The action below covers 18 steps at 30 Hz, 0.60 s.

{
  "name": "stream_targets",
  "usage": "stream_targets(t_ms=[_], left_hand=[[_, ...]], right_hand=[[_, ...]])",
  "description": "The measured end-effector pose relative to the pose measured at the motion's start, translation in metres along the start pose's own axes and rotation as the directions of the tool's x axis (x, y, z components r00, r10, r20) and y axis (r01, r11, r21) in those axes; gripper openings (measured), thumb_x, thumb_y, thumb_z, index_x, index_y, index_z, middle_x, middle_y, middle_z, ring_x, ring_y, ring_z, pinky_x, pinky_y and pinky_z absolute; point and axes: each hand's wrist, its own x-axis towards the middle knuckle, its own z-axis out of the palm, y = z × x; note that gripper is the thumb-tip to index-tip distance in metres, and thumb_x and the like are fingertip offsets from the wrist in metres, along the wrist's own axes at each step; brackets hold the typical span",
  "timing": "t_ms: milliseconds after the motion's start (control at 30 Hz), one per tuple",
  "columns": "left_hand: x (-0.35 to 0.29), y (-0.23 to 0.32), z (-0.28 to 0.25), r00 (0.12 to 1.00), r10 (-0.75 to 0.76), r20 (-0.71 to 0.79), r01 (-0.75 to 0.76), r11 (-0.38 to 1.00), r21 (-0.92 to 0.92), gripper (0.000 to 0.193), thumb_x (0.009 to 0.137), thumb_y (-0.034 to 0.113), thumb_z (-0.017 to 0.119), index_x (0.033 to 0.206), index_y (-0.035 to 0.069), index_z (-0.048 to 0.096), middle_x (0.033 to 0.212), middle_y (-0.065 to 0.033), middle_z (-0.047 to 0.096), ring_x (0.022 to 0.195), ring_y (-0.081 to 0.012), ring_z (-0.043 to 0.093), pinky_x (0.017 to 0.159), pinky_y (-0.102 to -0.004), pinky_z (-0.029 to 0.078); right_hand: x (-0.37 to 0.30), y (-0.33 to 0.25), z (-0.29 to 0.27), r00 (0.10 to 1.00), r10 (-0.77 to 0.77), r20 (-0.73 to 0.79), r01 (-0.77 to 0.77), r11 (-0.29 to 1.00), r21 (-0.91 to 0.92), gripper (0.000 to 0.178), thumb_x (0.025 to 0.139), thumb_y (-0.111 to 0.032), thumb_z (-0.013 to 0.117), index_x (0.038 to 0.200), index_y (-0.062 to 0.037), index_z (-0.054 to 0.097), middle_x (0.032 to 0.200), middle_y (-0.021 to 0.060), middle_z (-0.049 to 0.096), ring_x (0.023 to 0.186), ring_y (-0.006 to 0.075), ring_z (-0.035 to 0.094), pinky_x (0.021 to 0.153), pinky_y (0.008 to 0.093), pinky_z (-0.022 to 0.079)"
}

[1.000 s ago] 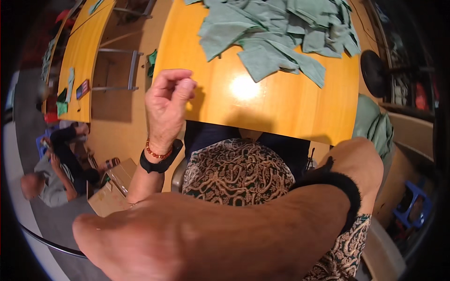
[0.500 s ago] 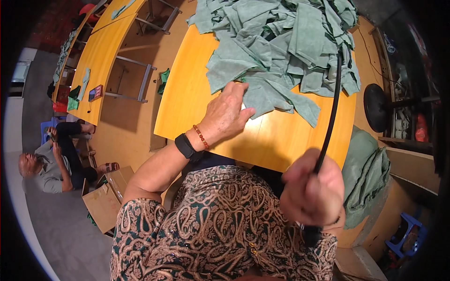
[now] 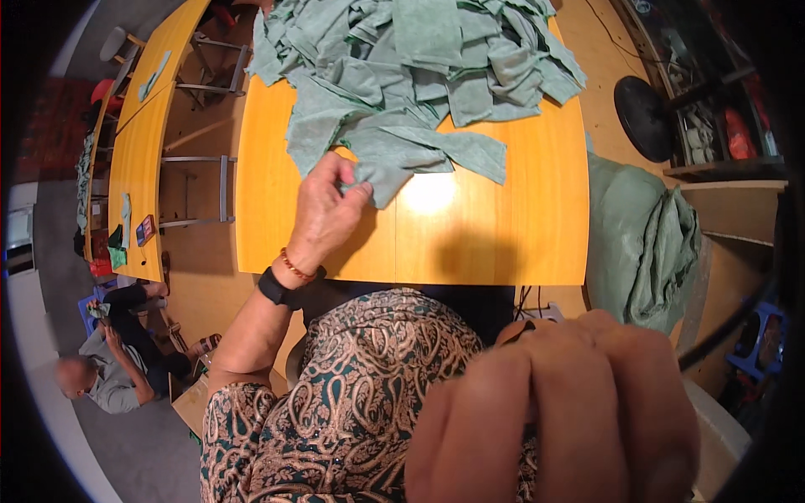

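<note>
My left hand (image 3: 323,214) is at the near edge of a heap of grey-green cloth pieces (image 3: 428,46) on a yellow wooden table. Its thumb and fingers pinch the corner of a loose cloth piece (image 3: 386,172). That piece lies spread toward the right, partly over others. Close to the camera, my right hand (image 3: 570,411) looms large and blurred, with its fingers curled. A blurred black cable (image 3: 721,334) runs up to its outer side; the part inside the fingers is hidden.
Right of the table (image 3: 503,264) lies a big rolled bundle of green cloth (image 3: 641,243). A round black base (image 3: 644,117) stands near the shelves. Another long table (image 3: 138,151) is at the left, where a seated person (image 3: 117,360) handles cloth beside a cardboard box (image 3: 191,402).
My right hand has come up much closer to the camera, and the cable has swung to the right. My left hand now pinches the cloth's corner. The view has shifted to the right.
</note>
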Motion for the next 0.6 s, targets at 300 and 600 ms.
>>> stream_targets(t_ms=[300,600], left_hand=[[-0.013,0.018,-0.034,0.976,-0.021,-0.217,-0.117,0.789,-0.604,0.020,0.087,0.000,0.065,0.093,0.009,0.048,0.093,0.0020,0.051,0.084,-0.0057,0.049,0.077,-0.0215,0.042],[-0.038,0.011,-0.050,0.974,0.202,0.098,-0.157,0.924,-0.349,0.018,0.080,-0.001,0.062,0.094,0.007,0.052,0.098,-0.0069,0.065,0.084,-0.0121,0.059,0.079,-0.0276,0.047]], right_hand=[[-0.008,0.006,0.002,0.989,-0.084,0.123,0.083,0.996,0.017,0.022,0.099,-0.021,0.045,0.104,-0.0041,0.058,0.079,0.0123,0.062,0.069,0.0229,0.061,0.063,0.0372,0.046],[-0.026,-0.011,-0.013,0.956,0.043,0.291,-0.083,0.989,0.126,0.020,0.096,-0.020,0.049,0.100,-0.0045,0.061,0.080,0.0157,0.066,0.075,0.0297,0.067,0.071,0.0440,0.055]])
